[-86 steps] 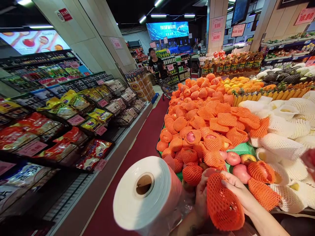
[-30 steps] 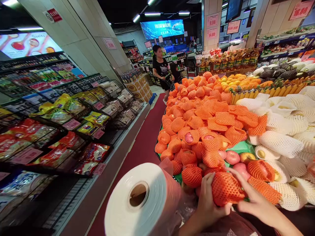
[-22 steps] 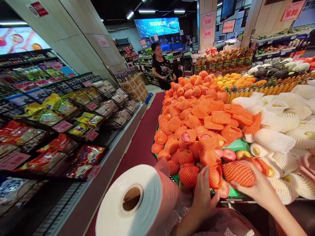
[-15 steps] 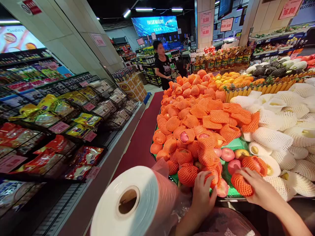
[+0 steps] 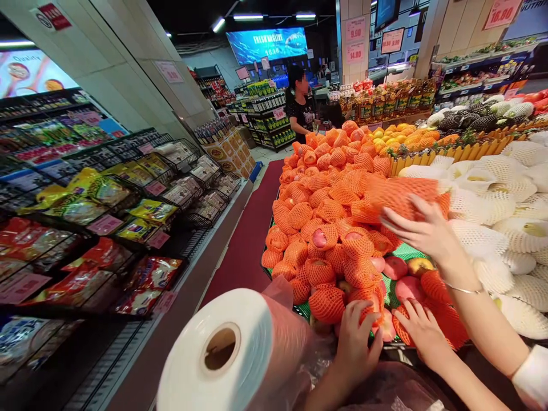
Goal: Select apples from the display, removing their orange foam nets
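My left hand [image 5: 357, 334] curls its fingers round an apple in an orange foam net [image 5: 373, 297] at the tray's near edge. To its right, my right hand [image 5: 422, 328] grips another orange-netted apple [image 5: 401, 326], fingers draped over its top. Between them lies a bare pink apple [image 5: 387, 326]. More bare red apples [image 5: 394, 267] sit just beyond on the green mat [image 5: 411, 250]. From the right, another person's hand [image 5: 428, 228], with a bracelet and white sleeve, reaches over a blurred stack of flat orange foam nets [image 5: 402, 197].
A large plastic-bag roll [image 5: 231, 354] stands close at my left. White-netted fruit [image 5: 509, 228] fills the right side, and piled orange-netted fruit [image 5: 317, 211] lies ahead. Left are racks of packaged food [image 5: 154, 279]. A person in black [image 5: 299, 108] stands beyond the pile.
The other person's arm has come in from the right across the fruit to the foam nets. My right hand has shifted slightly left; my left hand has hardly moved. The person in black has moved right.
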The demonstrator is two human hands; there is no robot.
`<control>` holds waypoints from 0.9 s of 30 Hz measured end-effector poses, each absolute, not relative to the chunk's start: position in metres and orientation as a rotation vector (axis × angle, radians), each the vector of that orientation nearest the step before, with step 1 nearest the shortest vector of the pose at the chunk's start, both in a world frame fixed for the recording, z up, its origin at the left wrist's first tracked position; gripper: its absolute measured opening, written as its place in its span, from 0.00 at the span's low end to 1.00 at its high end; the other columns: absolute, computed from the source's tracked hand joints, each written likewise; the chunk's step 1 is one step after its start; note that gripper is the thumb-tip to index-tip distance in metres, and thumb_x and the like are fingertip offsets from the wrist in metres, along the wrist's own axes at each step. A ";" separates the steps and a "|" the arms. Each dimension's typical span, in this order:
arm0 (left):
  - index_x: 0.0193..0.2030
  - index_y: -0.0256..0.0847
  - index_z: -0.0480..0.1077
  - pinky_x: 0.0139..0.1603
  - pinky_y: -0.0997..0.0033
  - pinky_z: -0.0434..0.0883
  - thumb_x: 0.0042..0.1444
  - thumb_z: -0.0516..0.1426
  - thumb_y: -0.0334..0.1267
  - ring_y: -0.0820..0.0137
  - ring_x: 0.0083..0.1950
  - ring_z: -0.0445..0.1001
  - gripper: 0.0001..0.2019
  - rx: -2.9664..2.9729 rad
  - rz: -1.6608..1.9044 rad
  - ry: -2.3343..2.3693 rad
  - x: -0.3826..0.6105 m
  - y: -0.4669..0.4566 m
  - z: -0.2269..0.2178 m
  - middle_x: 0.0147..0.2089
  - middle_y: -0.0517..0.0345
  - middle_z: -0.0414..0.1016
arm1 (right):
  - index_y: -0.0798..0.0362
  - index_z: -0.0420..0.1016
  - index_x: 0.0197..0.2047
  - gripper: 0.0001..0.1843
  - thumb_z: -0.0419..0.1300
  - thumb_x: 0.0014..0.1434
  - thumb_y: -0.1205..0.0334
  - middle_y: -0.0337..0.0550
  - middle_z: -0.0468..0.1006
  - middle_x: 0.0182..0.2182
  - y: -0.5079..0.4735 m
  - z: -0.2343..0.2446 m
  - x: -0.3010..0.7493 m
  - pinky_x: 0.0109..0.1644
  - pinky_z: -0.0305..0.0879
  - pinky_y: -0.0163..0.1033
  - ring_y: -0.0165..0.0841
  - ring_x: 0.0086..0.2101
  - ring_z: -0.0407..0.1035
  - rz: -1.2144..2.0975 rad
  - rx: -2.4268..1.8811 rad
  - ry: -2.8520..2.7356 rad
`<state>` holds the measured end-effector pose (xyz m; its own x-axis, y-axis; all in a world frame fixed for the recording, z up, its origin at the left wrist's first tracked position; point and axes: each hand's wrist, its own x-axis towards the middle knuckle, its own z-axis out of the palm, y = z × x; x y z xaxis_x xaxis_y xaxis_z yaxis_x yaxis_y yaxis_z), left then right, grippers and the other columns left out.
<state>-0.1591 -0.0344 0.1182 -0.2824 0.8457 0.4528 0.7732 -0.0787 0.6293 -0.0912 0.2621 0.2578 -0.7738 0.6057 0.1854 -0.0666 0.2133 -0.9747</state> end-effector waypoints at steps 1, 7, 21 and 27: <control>0.53 0.41 0.72 0.58 0.41 0.76 0.59 0.59 0.28 0.52 0.59 0.72 0.16 1.839 1.311 2.071 -0.158 -0.035 0.118 0.58 0.43 0.75 | 0.37 0.61 0.67 0.27 0.38 0.73 0.40 0.52 0.75 0.61 0.260 0.261 -0.117 0.61 0.70 0.66 0.46 0.59 0.72 1.693 -0.441 -1.926; 0.54 0.42 0.71 0.58 0.42 0.77 0.59 0.59 0.26 0.53 0.59 0.72 0.17 1.824 1.330 2.064 -0.156 -0.038 0.120 0.58 0.44 0.74 | 0.44 0.60 0.66 0.26 0.54 0.68 0.47 0.50 0.72 0.62 0.160 0.219 -0.109 0.58 0.73 0.60 0.43 0.55 0.72 1.324 -0.293 -2.165; 0.48 0.42 0.71 0.57 0.43 0.77 0.57 0.60 0.26 0.53 0.58 0.73 0.13 1.834 1.318 2.052 -0.148 -0.045 0.122 0.56 0.44 0.74 | 0.52 0.64 0.72 0.27 0.56 0.72 0.64 0.54 0.58 0.73 0.307 0.195 -0.229 0.76 0.47 0.66 0.48 0.72 0.53 0.420 -0.420 -2.739; 0.47 0.42 0.71 0.57 0.45 0.77 0.57 0.59 0.26 0.54 0.57 0.73 0.12 1.832 1.351 2.050 -0.148 -0.046 0.122 0.56 0.45 0.74 | 0.54 0.59 0.74 0.30 0.53 0.72 0.56 0.61 0.53 0.74 0.292 0.127 -0.149 0.72 0.51 0.71 0.58 0.72 0.48 0.224 -1.001 -2.350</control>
<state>-0.1477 -0.0462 0.1223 -0.2829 0.8337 0.4742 0.7647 -0.1024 0.6362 -0.1494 0.2923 0.1266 -0.5578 0.7053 0.4374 0.6100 0.7058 -0.3602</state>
